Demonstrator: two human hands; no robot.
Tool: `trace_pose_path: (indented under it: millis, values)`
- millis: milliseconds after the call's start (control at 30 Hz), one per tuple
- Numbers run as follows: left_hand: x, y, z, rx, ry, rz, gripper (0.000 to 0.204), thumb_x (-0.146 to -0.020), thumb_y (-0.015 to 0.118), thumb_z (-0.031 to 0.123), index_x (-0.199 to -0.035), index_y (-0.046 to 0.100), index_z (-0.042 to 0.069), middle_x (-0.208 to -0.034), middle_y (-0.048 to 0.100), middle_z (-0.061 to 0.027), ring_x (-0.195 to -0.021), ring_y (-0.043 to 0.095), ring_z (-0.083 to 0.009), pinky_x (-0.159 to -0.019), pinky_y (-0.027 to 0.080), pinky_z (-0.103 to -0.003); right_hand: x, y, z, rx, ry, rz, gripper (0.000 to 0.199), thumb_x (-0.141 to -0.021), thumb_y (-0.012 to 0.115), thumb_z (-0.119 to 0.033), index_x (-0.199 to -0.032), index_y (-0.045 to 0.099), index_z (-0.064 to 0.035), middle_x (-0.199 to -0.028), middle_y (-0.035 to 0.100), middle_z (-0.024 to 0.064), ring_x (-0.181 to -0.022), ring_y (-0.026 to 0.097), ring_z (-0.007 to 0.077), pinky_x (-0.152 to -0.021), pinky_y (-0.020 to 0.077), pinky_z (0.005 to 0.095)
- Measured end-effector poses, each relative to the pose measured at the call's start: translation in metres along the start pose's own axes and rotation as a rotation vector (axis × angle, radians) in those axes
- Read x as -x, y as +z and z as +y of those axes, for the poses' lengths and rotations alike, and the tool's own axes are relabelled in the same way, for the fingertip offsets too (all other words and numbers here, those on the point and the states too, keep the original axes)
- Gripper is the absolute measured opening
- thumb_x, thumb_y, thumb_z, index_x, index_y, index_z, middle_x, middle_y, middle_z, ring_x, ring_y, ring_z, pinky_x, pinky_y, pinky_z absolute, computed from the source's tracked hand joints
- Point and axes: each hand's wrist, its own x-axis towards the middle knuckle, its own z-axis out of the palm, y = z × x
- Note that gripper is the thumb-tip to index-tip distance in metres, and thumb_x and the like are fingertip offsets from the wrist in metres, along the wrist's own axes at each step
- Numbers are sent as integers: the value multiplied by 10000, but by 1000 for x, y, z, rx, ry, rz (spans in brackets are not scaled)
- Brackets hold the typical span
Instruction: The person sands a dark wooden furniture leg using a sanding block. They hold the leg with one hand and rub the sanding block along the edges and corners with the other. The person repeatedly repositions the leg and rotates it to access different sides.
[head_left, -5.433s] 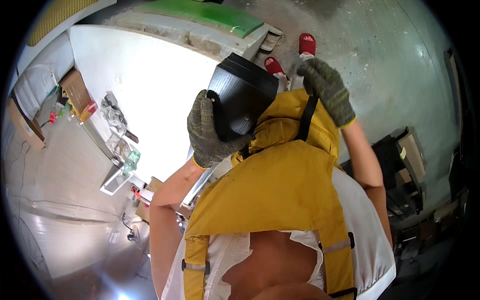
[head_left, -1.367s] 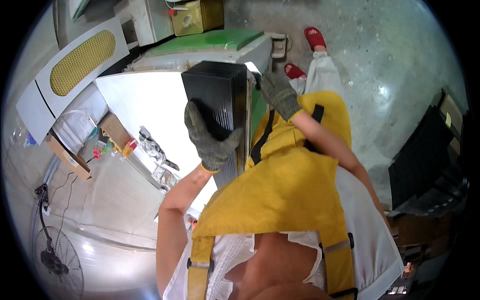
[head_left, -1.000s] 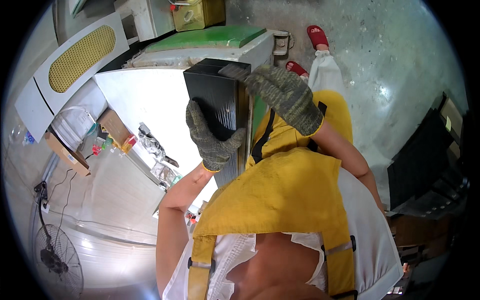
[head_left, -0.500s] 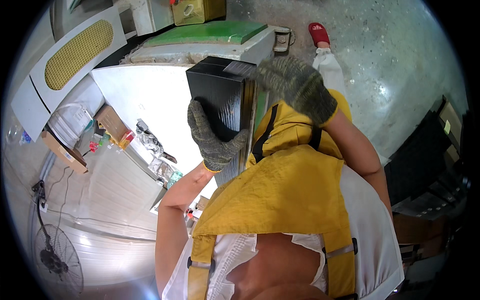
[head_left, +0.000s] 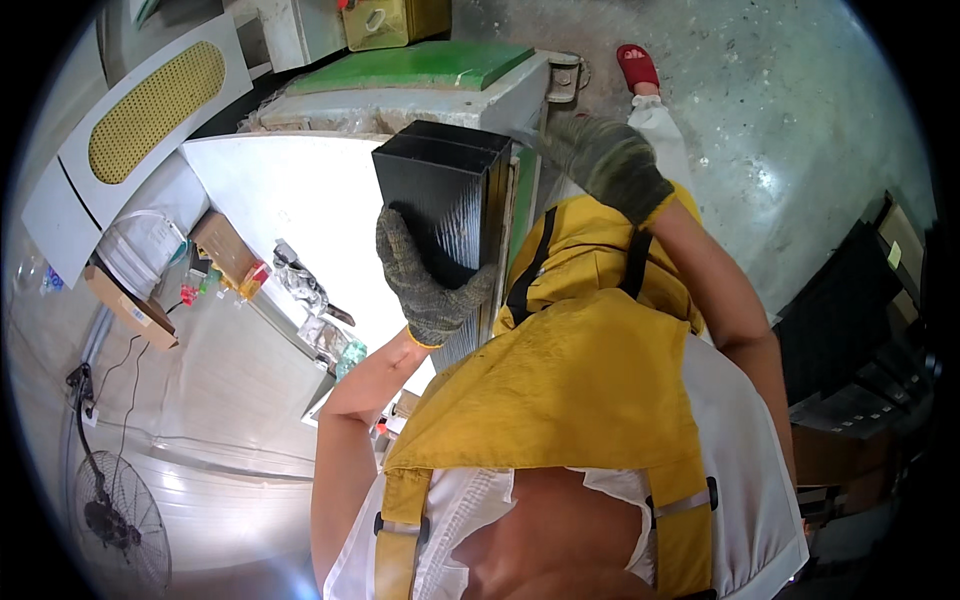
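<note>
A long stack of black, ribbed boards [head_left: 440, 175] stands at the edge of a white tabletop, its squared end facing away from me. My left hand [head_left: 425, 275], in a dark grey-green knit glove, holds the stack from above. Its fingers lie along the left side and the thumb is at the right edge. Just right of the stack's far corner is my right hand [head_left: 610, 165], in a matching glove and smeared by motion at the fingers. The fingers look closed; a thin greyish blur shows at their tips, too unclear to name.
Beyond the white tabletop [head_left: 290, 190] stands a grey machine body with a green top [head_left: 420, 65]. A yellow container [head_left: 395, 22] sits behind it. Left are a packet-strewn surface, a cardboard box [head_left: 135, 305] and a fan [head_left: 115, 515]. Black panels [head_left: 850, 300] lean at the right.
My right hand has moved right and slightly down, off the end of the black stack, taking the blurred grey flat piece away from its top. The left hand stays nearly in place.
</note>
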Motion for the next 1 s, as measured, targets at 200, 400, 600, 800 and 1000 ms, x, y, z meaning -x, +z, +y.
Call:
trace_pose_path:
  millis: [200, 400, 600, 800, 1000]
  values:
    - [0, 0, 4, -13, -11, 26, 1142, -590, 843, 376, -1459, 239, -52, -1438, 347, -267, -1291, 361, -450, -1070, 288, -516, 15, 24, 17, -295, -104, 395, 417, -880, 580, -164, -1293, 557, -110, -1308, 565, 67, -1153, 565, 236, -939, 467, 349]
    - [-1, 2, -2, 4, 16, 30, 1142, -582, 843, 383, -1452, 252, -61, -1416, 368, -280, -1261, 390, -457, -1048, 313, -525, 16, 18, -1, -268, -300, 598, 303, -915, 546, -177, -1197, 622, -94, -1215, 626, 70, -1086, 601, 234, -903, 485, 350]
    - [5, 0, -3, 40, -35, -22, 1164, -627, 832, 493, -1465, 230, -45, -1480, 290, -260, -1349, 278, -419, -1093, 222, -521, 9, 46, 47, -225, 115, 129, 252, -833, 619, -155, -1077, 649, -96, -1037, 664, 87, -895, 644, 277, -769, 520, 385]
    - [5, 4, -4, -39, -8, 11, 1155, -617, 827, 478, -1462, 239, -48, -1437, 339, -272, -1287, 354, -455, -1055, 283, -534, 31, 40, 8, -185, -136, 781, 377, -865, 590, -147, -1241, 606, -135, -1213, 616, 80, -1011, 621, 264, -831, 512, 394]
    - [1, 4, -5, 12, 38, 33, 1137, -613, 834, 437, -1452, 252, -64, -1421, 350, -287, -1267, 378, -472, -1034, 317, -538, 26, -1, -25, -436, -277, 585, 393, -868, 568, -158, -1259, 599, -131, -1263, 591, 88, -1086, 597, 259, -873, 499, 378]
